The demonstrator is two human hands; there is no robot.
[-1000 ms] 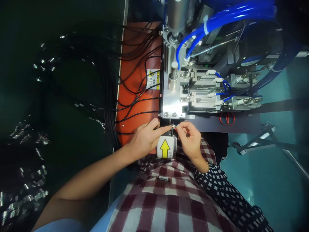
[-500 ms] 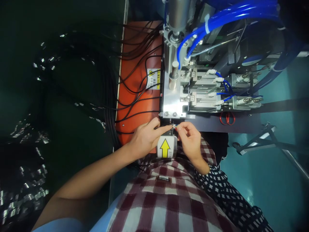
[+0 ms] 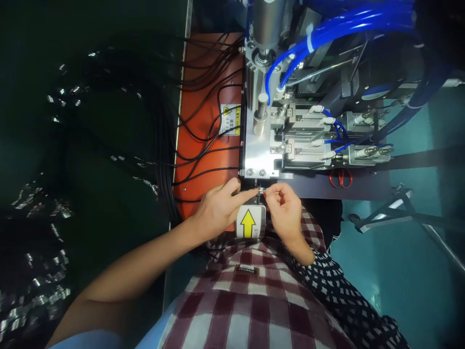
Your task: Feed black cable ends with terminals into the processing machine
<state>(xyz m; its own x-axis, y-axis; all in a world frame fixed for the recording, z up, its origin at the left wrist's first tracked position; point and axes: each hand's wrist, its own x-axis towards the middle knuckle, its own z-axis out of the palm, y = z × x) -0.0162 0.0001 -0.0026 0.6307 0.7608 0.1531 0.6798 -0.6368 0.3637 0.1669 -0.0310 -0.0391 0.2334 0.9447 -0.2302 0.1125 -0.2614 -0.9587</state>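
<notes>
My left hand (image 3: 219, 208) reaches in from the left with its index finger stretched out and its thumb raised apart. That fingertip touches or nearly touches a small light-coloured part (image 3: 260, 190) below the machine's metal plate (image 3: 257, 157); its kind is too small to tell. My right hand (image 3: 286, 209) is closed in a pinch on thin coloured wires (image 3: 265, 189), with bits of red and blue showing. The lower fingers of my left hand are hidden. Just below both hands is a white label with a yellow arrow (image 3: 248, 223).
Black cables (image 3: 209, 140) cross an orange panel (image 3: 203, 97) on the left and bundle at its edge. Pneumatic cylinders (image 3: 305, 152) with blue tubes (image 3: 327, 31) fill the upper right. Red-handled scissors (image 3: 340, 178) lie on the dark plate. A metal stand leg (image 3: 385, 211) is farther right.
The view has shifted very slightly. Both hands stay at the same small part, and my right fingers have moved only a little.
</notes>
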